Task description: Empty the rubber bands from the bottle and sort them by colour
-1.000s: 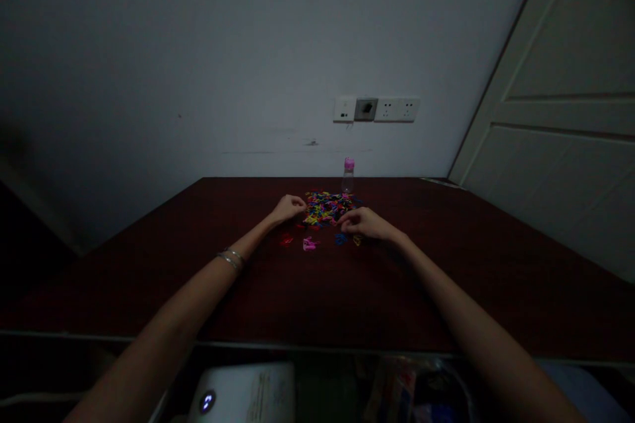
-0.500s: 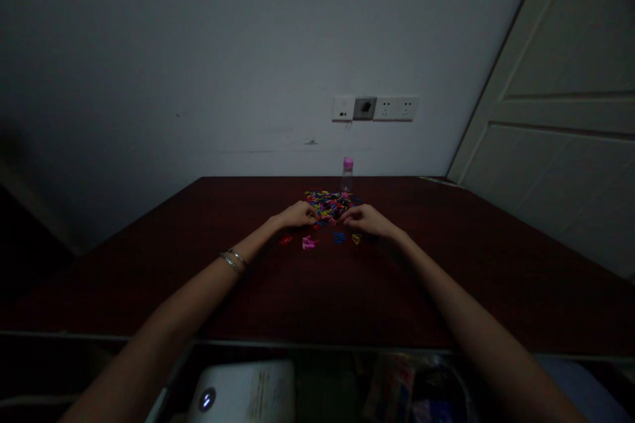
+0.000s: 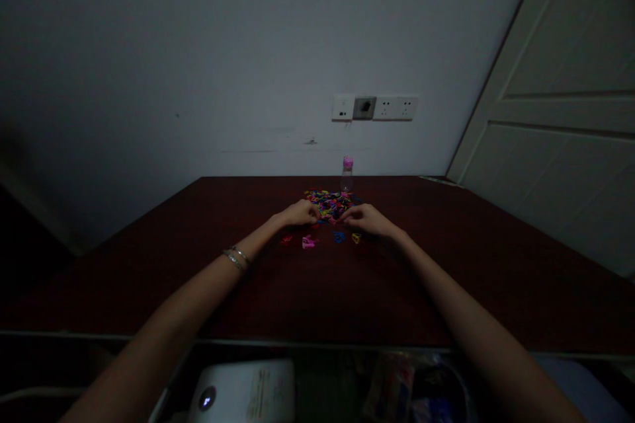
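Observation:
A heap of small, brightly coloured pieces (image 3: 329, 203) that look like paper clips lies toward the back of the dark red table. At the heap's left edge is my left hand (image 3: 299, 213), its fingers curled and pinched together. My right hand (image 3: 366, 219) is at the right edge, thumb and fingers closed toward the pieces. Whatever either pinch holds is too small to make out. Nearer me lie separate little groups: red pieces (image 3: 286, 239), pink pieces (image 3: 308, 242), blue pieces (image 3: 339, 237) and yellow pieces (image 3: 356, 238).
A clear bottle with a pink cap (image 3: 347, 175) stands behind the heap, close to the wall. Wall sockets (image 3: 395, 108) are above it. Below the table's front edge, an open space holds a white device (image 3: 245, 391) and some bags (image 3: 391, 386). At right is a pale door (image 3: 560, 165).
Both hands stay at the heap with only slight finger movement. My left hand and its bracelets have shifted a little. The groups in front look unchanged.

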{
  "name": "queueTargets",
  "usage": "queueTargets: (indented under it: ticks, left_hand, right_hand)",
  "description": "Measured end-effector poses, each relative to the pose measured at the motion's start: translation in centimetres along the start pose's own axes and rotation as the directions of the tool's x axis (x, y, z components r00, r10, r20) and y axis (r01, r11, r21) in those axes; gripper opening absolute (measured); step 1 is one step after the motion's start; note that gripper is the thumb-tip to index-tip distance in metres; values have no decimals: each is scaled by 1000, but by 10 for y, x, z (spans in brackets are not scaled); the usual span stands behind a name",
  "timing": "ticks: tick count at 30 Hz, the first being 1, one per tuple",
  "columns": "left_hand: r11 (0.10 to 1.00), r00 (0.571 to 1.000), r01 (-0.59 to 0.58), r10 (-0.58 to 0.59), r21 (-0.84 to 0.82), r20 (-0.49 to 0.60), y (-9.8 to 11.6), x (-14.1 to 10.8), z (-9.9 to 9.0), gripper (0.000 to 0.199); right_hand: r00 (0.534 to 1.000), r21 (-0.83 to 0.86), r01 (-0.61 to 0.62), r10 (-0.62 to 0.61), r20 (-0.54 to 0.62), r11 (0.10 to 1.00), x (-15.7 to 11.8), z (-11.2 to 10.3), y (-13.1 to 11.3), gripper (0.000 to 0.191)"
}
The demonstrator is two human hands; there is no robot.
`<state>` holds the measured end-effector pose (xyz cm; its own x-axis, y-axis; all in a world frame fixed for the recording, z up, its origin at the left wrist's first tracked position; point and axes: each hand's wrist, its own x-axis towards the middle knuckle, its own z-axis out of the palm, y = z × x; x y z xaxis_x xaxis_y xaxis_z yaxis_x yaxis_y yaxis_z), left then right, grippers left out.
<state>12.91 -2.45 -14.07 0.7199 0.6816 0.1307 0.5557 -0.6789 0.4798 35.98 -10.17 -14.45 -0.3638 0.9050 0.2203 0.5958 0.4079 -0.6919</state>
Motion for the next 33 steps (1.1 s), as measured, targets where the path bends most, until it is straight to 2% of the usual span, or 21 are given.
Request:
queueTargets:
  ticks: [4, 12, 19, 26, 33]
  left_hand:
    - [1000, 1000, 2, -2, 25, 10, 2, 0, 2, 18]
    - [999, 999, -8, 11, 48, -53, 10, -2, -4, 15]
    - [1000, 1000, 3, -3, 11, 20, 4, 0, 0, 17]
    - [1000, 1000, 9, -9, 29, -3, -1, 3, 4, 15]
    - [1000, 999, -4, 5, 21, -50, 6, 2, 0, 12]
  right_hand:
    - [1000, -29, 17, -17, 0, 999, 0, -1, -1, 25]
    - [1000, -26, 22, -22, -5, 999, 2, 0, 3, 25]
    - [1000, -45, 12, -12, 2, 999, 1, 1, 1, 25]
    - [1000, -48, 19, -19, 8, 999, 1, 1, 1, 26]
    - [999, -32, 48, -48, 0, 998, 3, 2, 7, 24]
